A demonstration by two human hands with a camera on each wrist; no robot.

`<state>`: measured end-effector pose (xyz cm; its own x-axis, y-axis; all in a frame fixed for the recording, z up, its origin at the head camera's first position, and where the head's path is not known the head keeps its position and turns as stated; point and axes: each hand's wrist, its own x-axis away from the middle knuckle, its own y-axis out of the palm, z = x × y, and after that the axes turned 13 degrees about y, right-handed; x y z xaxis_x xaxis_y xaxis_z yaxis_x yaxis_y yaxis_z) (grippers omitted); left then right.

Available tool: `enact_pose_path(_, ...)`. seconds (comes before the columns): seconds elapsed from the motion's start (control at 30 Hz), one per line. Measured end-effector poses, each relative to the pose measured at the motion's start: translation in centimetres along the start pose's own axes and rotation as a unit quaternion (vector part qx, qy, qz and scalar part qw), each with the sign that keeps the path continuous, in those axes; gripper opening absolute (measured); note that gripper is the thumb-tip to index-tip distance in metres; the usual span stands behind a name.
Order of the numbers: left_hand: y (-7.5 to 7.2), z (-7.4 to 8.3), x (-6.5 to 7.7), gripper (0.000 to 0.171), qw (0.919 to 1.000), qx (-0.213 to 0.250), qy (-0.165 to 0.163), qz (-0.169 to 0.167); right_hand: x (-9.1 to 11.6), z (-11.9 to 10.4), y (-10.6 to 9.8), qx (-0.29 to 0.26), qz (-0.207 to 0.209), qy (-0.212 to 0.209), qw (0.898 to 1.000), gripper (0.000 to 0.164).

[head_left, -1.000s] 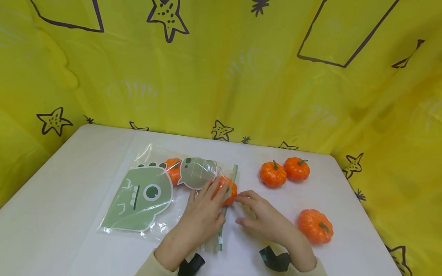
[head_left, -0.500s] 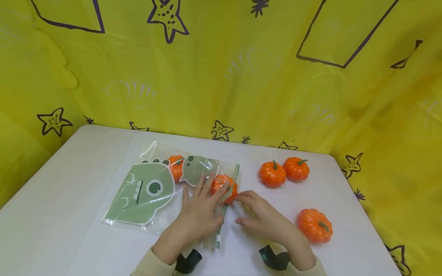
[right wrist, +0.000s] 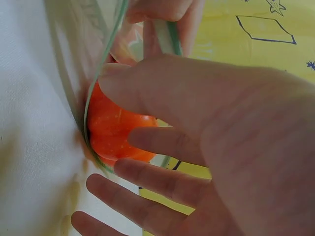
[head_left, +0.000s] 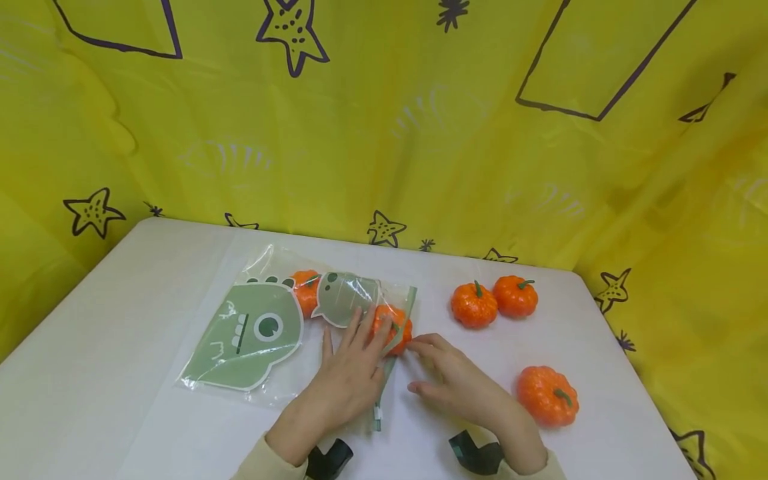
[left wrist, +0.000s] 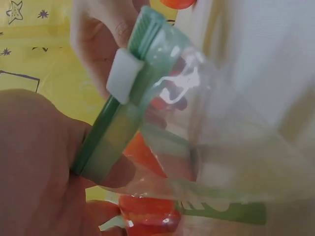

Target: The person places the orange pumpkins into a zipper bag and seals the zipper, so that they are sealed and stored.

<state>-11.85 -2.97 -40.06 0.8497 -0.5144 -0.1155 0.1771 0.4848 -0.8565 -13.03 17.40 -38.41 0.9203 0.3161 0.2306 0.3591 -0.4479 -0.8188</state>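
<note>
A clear zip bag with a green monster print lies flat on the white table, its green-edged mouth to the right. One small orange pumpkin is deep in the bag. A second pumpkin sits at the mouth, with the green rim around it in the right wrist view. My left hand rests on the bag with straight fingers reaching that pumpkin; its thumb shows through the plastic in the left wrist view. My right hand has loosely extended fingers beside the same pumpkin.
Two small pumpkins stand side by side at the back right. A larger, paler pumpkin lies right of my right forearm. A white slider sits on the bag's zip strip. A yellow patterned cloth hangs behind the table.
The bag has shifted slightly up and to the right. My left fingers spread over the pumpkin, then drew a little closer together. My right hand has barely moved.
</note>
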Motion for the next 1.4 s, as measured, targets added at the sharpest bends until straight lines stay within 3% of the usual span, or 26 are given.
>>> enact_pose_path(0.23,-0.5,0.3,0.0,0.062,0.9993,0.028,0.023,0.002,0.0,-0.1,0.2,0.016,0.014,-0.027,0.999,0.058)
enact_pose_path(0.43,-0.7,0.4,0.0,0.055,0.9988,0.043,0.025,-0.005,-0.4,-0.3,1.0,0.019,0.008,-0.014,1.000,0.066)
enact_pose_path(0.7,-0.4,-0.1,-0.1,0.057,0.9984,-0.014,0.031,0.046,-0.6,0.2,1.3,0.034,0.004,0.009,0.999,0.072)
enact_pose_path(0.93,0.0,-0.1,-0.1,0.058,0.9974,-0.038,0.027,0.055,-0.6,0.2,1.6,0.030,-0.002,0.005,1.000,0.074)
enact_pose_path(1.2,0.0,0.3,-0.1,0.050,0.9969,-0.037,0.046,0.053,-0.6,0.1,2.1,0.033,0.028,-0.006,0.999,0.075)
enact_pose_path(1.4,0.0,0.3,0.0,0.066,0.9979,-0.026,0.002,0.059,-0.7,0.0,2.3,0.038,0.034,-0.001,0.999,0.077)
